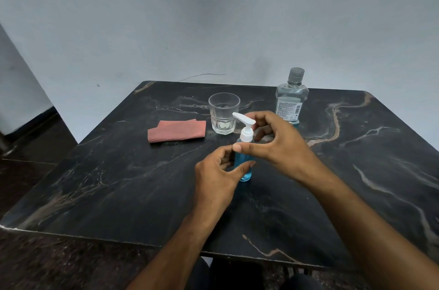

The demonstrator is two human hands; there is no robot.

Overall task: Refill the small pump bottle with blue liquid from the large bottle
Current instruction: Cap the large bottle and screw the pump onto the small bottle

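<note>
The small pump bottle (244, 172) stands upright at the table's middle, its clear body filled with blue liquid and its white pump top (245, 128) fitted on. My left hand (217, 177) wraps the bottle's body, thumb across the front. My right hand (279, 145) reaches in from the right, with its thumb at the bottle's shoulder just under the white collar and its fingers curled behind the collar. The large bottle (291, 99) stands at the back right with its grey cap on; it looks nearly empty, with a thin blue layer at its base.
An empty clear glass (224, 112) stands just behind the pump bottle. A folded pink cloth (177, 131) lies to its left. The dark marble table (118, 183) meets a pale wall at the back; its near edge runs below my forearms.
</note>
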